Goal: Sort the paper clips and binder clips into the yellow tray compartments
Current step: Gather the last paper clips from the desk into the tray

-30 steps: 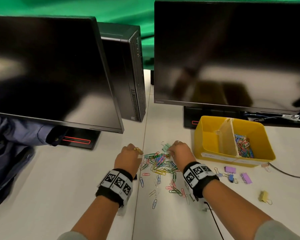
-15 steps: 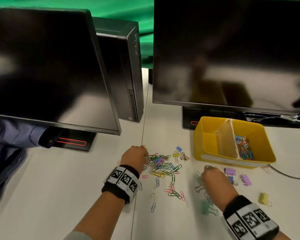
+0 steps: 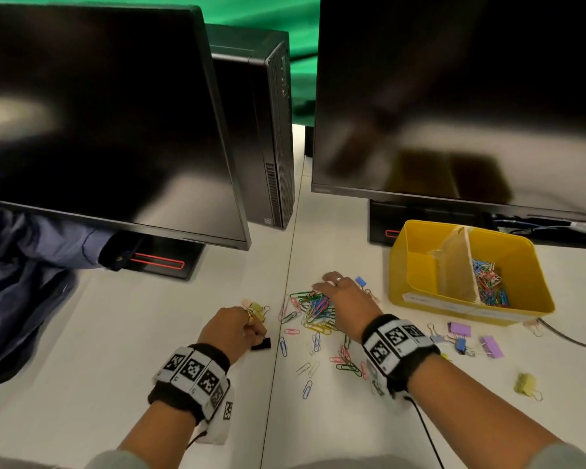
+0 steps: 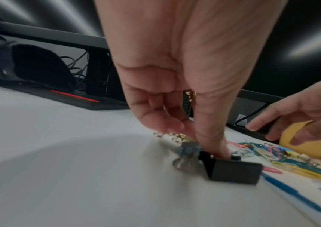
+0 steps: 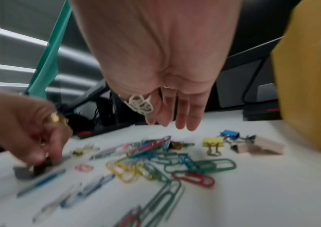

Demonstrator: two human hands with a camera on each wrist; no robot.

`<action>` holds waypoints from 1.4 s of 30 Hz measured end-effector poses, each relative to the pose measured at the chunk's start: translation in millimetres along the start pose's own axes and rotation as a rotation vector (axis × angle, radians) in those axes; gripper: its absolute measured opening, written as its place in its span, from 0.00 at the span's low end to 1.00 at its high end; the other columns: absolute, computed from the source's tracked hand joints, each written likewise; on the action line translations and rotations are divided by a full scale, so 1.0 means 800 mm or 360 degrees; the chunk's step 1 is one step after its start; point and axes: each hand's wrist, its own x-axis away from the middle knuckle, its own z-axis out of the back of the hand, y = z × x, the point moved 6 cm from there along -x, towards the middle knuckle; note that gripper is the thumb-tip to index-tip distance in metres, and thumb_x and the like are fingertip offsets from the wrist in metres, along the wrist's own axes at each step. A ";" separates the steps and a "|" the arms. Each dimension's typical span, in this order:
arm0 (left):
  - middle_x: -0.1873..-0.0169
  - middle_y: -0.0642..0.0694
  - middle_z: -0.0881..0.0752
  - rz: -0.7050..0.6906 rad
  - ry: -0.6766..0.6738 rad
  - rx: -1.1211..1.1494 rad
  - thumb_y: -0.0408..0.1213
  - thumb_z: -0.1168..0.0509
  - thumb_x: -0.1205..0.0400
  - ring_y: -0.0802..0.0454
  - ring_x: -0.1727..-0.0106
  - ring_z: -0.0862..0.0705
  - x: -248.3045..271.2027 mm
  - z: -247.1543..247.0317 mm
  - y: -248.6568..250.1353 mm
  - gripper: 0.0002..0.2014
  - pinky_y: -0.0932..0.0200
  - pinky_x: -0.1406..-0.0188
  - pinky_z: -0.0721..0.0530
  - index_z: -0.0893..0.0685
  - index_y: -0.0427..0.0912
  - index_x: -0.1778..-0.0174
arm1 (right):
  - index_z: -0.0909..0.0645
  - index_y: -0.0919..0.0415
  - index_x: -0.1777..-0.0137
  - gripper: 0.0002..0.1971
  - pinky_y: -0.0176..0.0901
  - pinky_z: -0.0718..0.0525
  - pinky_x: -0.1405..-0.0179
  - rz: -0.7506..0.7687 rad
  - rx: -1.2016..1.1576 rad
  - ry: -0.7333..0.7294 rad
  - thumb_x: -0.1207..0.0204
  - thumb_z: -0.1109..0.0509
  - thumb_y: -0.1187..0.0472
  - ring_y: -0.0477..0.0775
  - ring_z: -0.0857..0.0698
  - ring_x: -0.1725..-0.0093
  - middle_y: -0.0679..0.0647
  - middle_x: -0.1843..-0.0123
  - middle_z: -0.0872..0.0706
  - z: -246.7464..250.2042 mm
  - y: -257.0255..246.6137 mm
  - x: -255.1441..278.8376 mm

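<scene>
A pile of coloured paper clips [image 3: 313,309] lies on the white desk between my hands. My left hand [image 3: 259,335] pinches the wire handles of a black binder clip [image 4: 233,172] that rests on the desk left of the pile. My right hand [image 3: 322,284] hovers over the pile with straight fingers [image 5: 183,118] and holds nothing. The yellow tray [image 3: 396,265] stands to the right, split by a divider; its right compartment holds paper clips [image 3: 489,282]. Purple binder clips [image 3: 459,329], a blue one [image 3: 460,345] and a yellow one [image 3: 525,384] lie in front of the tray.
Two black monitors [image 3: 109,113] stand across the back with a PC tower [image 3: 268,130] between them. A dark jacket [image 3: 21,272] lies at the left. A cable [image 3: 572,340] runs off beside the tray. More small binder clips [image 5: 214,142] sit beyond the pile.
My right hand has come back left from the purple binder clips to above the paper clip pile. My left hand has drawn back toward me, now pinching the black binder clip.
</scene>
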 end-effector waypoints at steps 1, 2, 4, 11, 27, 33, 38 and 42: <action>0.56 0.51 0.14 0.0021 0.0002 -0.0043 0.34 0.29 0.23 0.54 0.53 0.17 0.001 0.003 -0.001 0.06 0.69 0.51 0.25 0.10 0.45 0.52 | 0.38 0.55 0.24 0.37 0.49 0.29 0.25 0.0040 0.0044 -0.0037 0.31 0.43 0.83 0.60 0.36 0.23 0.57 0.19 0.40 -0.005 -0.004 -0.004; 0.55 0.51 0.15 0.0032 0.0004 -0.0103 0.35 0.29 0.23 0.53 0.50 0.16 0.002 0.006 -0.001 0.07 0.68 0.50 0.23 0.10 0.46 0.51 | 0.40 0.56 0.23 0.37 0.50 0.30 0.24 0.0079 0.0087 -0.0091 0.30 0.43 0.82 0.60 0.38 0.22 0.56 0.18 0.41 -0.011 -0.009 -0.005; 0.49 0.51 0.15 0.0036 0.0017 -0.0259 0.35 0.30 0.23 0.52 0.44 0.16 0.003 0.015 0.004 0.09 0.64 0.45 0.21 0.12 0.49 0.48 | 0.40 0.56 0.23 0.34 0.51 0.31 0.25 0.0131 0.0164 -0.0157 0.28 0.44 0.79 0.60 0.38 0.22 0.56 0.18 0.40 -0.019 -0.014 -0.002; 0.33 0.48 0.25 -0.0315 0.0174 -0.0182 0.43 0.36 0.18 0.50 0.34 0.21 -0.015 0.002 0.091 0.20 0.56 0.34 0.20 0.23 0.49 0.29 | 0.29 0.63 0.31 0.25 0.50 0.24 0.32 -0.0301 -0.0043 0.0325 0.28 0.40 0.77 0.62 0.28 0.31 0.62 0.32 0.25 0.009 0.037 0.009; 0.35 0.38 0.24 -0.0162 0.0074 -0.0093 0.36 0.30 0.22 0.42 0.37 0.19 -0.052 -0.050 0.107 0.19 0.56 0.35 0.21 0.19 0.37 0.35 | 0.20 0.57 0.38 0.15 0.50 0.22 0.40 -0.0052 -0.0116 0.0105 0.25 0.36 0.65 0.61 0.20 0.39 0.60 0.42 0.16 -0.013 0.021 -0.005; 0.35 0.38 0.24 -0.0073 0.0111 0.0014 0.38 0.29 0.22 0.44 0.35 0.21 -0.047 -0.044 0.094 0.20 0.57 0.33 0.24 0.19 0.36 0.36 | 0.22 0.58 0.41 0.13 0.51 0.22 0.44 -0.0105 0.0037 0.0106 0.24 0.38 0.65 0.63 0.19 0.42 0.60 0.43 0.16 -0.011 0.030 0.000; 0.36 0.39 0.22 -0.0064 0.0126 0.0034 0.37 0.29 0.22 0.45 0.37 0.20 -0.030 -0.048 0.089 0.18 0.58 0.34 0.23 0.18 0.37 0.37 | 0.23 0.61 0.43 0.12 0.51 0.23 0.45 -0.0125 0.0165 0.0083 0.24 0.35 0.56 0.61 0.20 0.43 0.60 0.43 0.17 -0.004 0.036 0.013; 0.37 0.40 0.21 -0.0134 0.0017 0.0003 0.41 0.28 0.23 0.47 0.39 0.18 -0.012 -0.062 0.092 0.18 0.61 0.38 0.22 0.16 0.38 0.39 | 0.22 0.62 0.47 0.11 0.51 0.19 0.49 -0.0224 0.0014 0.0291 0.24 0.33 0.57 0.61 0.18 0.46 0.61 0.45 0.17 0.023 0.043 0.013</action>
